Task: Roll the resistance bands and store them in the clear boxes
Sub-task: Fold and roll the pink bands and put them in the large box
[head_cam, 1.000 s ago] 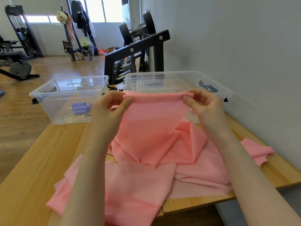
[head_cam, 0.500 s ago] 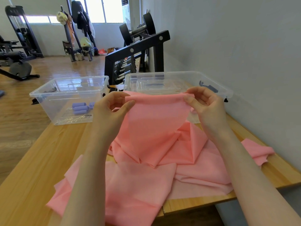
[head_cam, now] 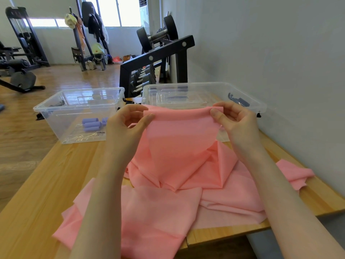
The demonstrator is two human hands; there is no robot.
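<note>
pink resistance band [head_cam: 179, 184] heaped loose on wooden table [head_cam: 37, 184], nearest folds overhanging the front edge and cut off at the bottom of the frame. one end raised above the heap and held taut between both hands. left hand [head_cam: 127, 128] pinching the left corner of that end, thumb in front, fingers curled behind. right hand [head_cam: 237, 124] pinching the right corner in the same way. top edge of the raised end folded over slightly; depth of the fold hard to make out. far tail of the band lying near the right table edge, beside the wall.

beyond the hands, two clear boxes side by side on the table, both without lids. left box [head_cam: 46, 116] containing rolled purple bands [head_cam: 91, 124], partly hidden behind the left hand; exact count unclear. right box [head_cam: 257, 107] partly covered by the raised band; contents not discernible through glare, dark latch visible at its right rim.

further back, dumbbell rack [head_cam: 158, 57] against the wall.
</note>
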